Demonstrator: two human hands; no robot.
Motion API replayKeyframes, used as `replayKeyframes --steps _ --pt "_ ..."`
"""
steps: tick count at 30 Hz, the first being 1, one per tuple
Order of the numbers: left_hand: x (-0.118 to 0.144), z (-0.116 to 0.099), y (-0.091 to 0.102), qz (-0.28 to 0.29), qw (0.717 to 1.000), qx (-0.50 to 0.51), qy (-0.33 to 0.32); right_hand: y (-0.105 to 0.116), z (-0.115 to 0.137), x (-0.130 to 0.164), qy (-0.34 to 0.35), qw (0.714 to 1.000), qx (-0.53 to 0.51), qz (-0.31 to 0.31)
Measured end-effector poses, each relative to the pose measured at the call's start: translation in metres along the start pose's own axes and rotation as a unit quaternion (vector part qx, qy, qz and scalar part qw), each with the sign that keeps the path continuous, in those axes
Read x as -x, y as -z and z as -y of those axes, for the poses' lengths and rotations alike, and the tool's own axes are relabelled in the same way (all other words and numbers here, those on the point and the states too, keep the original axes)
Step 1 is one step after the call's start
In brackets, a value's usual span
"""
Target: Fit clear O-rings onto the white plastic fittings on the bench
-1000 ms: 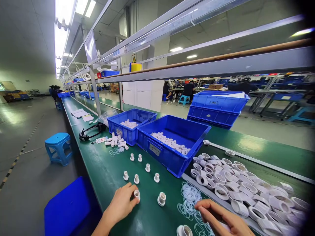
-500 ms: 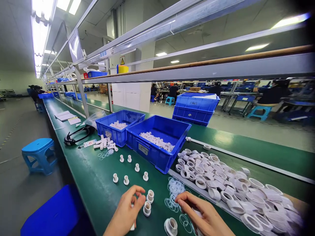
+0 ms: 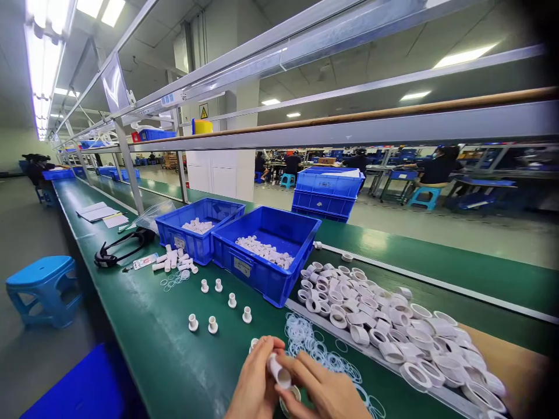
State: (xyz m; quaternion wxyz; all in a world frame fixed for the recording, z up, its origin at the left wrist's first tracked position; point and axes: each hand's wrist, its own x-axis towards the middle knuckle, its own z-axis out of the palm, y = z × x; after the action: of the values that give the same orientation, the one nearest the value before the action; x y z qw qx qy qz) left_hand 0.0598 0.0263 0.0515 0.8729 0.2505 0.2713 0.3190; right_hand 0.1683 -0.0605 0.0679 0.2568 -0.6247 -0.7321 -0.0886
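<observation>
My left hand [image 3: 257,381] is closed around a small white plastic tube fitting [image 3: 280,374], its round open end facing me. From the right, my right hand [image 3: 325,389] has its fingers on the same fitting. Just below, a wider white flanged piece [image 3: 293,401] is partly hidden by my fingers. Behind my left hand peeks the rim of another white flanged fitting [image 3: 253,344]. Several such fittings stand upright beyond, one of them a flanged fitting [image 3: 247,315] near the large bin. Thin clear rings [image 3: 305,337] lie in a loose pile beside my right hand.
A large heap of white plastic rings [image 3: 375,317] covers the right side. Two blue bins [image 3: 257,282] with small white parts stand at the back. Left of them lie white tubes [image 3: 174,259] and black-framed goggles [image 3: 114,247]. A metal shelf rail [image 3: 305,134] crosses above the bench.
My hands were apart and have come together on the white tube fitting. The camera view has turned slightly right, so the bench things appear further left.
</observation>
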Motion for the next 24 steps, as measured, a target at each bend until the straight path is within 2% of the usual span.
replayKeyframes --steps 3,5,9,11,13,17,21,24 --pt "0.004 0.001 0.002 0.047 0.995 0.05 0.068 0.011 -0.007 -0.001 -0.01 0.999 0.023 -0.025" --pt "0.005 -0.002 0.003 0.08 0.991 0.051 0.098 0.019 -0.01 -0.002 -0.012 1.0 0.004 0.001" --pt "0.008 -0.016 0.006 0.099 0.994 0.001 0.042 0.031 -0.022 -0.004 -0.087 0.991 -0.083 0.06" --pt "0.009 -0.024 0.008 0.1 0.994 -0.033 0.002 0.029 -0.034 -0.004 -0.136 0.985 -0.078 0.074" --pt "0.009 -0.029 0.009 0.102 0.992 -0.073 -0.026 0.018 -0.049 -0.001 -0.166 0.981 -0.033 0.097" --pt "0.008 -0.031 0.013 0.109 0.982 -0.143 -0.057 -0.019 -0.071 0.006 -0.16 0.977 0.043 0.132" --pt "0.004 -0.029 0.018 0.106 0.975 -0.186 -0.056 -0.048 -0.076 0.01 -0.172 0.967 0.08 0.168" --pt "0.002 -0.027 0.023 0.104 0.972 -0.203 -0.058 -0.056 -0.074 0.009 -0.18 0.964 0.083 0.178"
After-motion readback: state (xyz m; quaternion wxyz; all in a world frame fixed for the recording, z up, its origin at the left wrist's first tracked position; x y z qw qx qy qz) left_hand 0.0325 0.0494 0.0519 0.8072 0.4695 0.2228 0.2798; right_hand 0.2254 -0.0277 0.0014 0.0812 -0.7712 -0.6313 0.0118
